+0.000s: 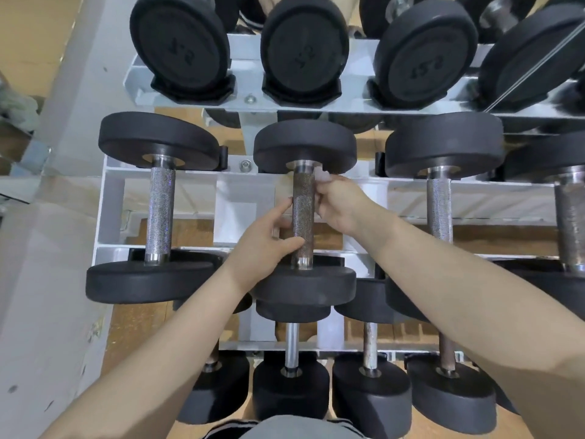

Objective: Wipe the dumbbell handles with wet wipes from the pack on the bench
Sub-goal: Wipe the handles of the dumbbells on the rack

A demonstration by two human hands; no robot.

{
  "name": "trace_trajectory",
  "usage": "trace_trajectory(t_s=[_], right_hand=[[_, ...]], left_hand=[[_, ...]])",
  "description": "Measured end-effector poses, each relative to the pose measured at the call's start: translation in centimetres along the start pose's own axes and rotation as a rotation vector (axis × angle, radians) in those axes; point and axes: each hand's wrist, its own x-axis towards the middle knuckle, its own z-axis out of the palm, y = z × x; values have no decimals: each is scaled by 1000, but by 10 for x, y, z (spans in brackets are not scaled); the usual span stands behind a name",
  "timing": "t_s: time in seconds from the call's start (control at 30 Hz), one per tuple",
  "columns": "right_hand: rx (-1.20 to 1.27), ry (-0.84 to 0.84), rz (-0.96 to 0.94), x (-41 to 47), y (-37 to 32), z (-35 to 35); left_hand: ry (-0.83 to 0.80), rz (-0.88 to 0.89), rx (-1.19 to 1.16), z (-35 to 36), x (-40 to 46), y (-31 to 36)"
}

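A black dumbbell with a knurled metal handle [303, 213] lies on the middle shelf of a white rack [110, 210], straight ahead of me. My left hand [266, 245] wraps the handle's lower part from the left, thumb across its front. My right hand [340, 205] pinches a small white wet wipe [321, 175] against the handle's upper right side, near the far head. The pack and the bench are out of view.
Neighbouring dumbbells lie left [158, 213] and right [438, 210] on the same shelf. More black dumbbells stand on the upper shelf [180, 45] and the lower shelf [291, 388]. A grey wall [47, 280] borders the rack on the left.
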Motion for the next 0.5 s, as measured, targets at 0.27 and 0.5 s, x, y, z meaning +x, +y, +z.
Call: trace_trajectory(t_s=[0.27,0.5], right_hand=[[-380,-347,125,-15,25,-24],[-929,-464,226,-24,25,-44]], left_hand=[[55,-120,99,0,1,1],[-11,-115,-4,-2,3,-2]])
